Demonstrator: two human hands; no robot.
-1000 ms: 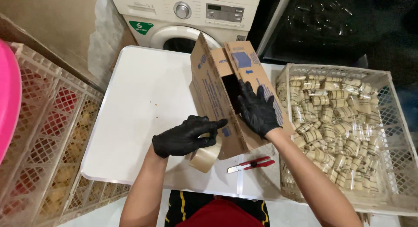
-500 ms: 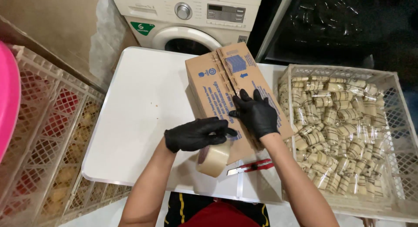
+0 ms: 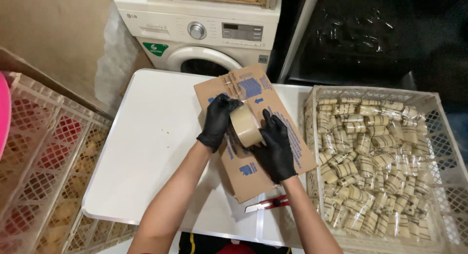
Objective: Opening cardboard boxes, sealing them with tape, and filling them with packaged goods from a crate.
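White is the colour of the table (image 3: 146,151), the widest surface in the view, and behind its far edge a white washing machine (image 3: 195,37) with a round door is seen. At the left side of the table pale plastic crates (image 3: 44,171) with a lattice pattern are stacked, and at the right side a white plastic crate (image 3: 438,186) is placed, which is filled with many small rolls wrapped in clear film (image 3: 375,166). On the table, towards its right part, a brown cardboard box (image 3: 248,173) with blue print is laid, its closed flaps turned up to the camera and its long side slightly turned away from the table edge. Both hands are covered with black gloves and are kept on top of this box. The left hand (image 3: 217,121) is laid on the upper part of the box, its fingers bent and pressed near the end of a clear tape strip (image 3: 231,88) which is stuck along the seam. The right hand (image 3: 275,147) is wrapped around a roll of beige packing tape (image 3: 245,126); the fingers are closed on the side of the roll, which is held on its edge against the box, between the two hands and touching both gloves. Near the front edge of the table, just beside the lower corner of the box, a small red utility knife (image 3: 267,204) is laid flat.
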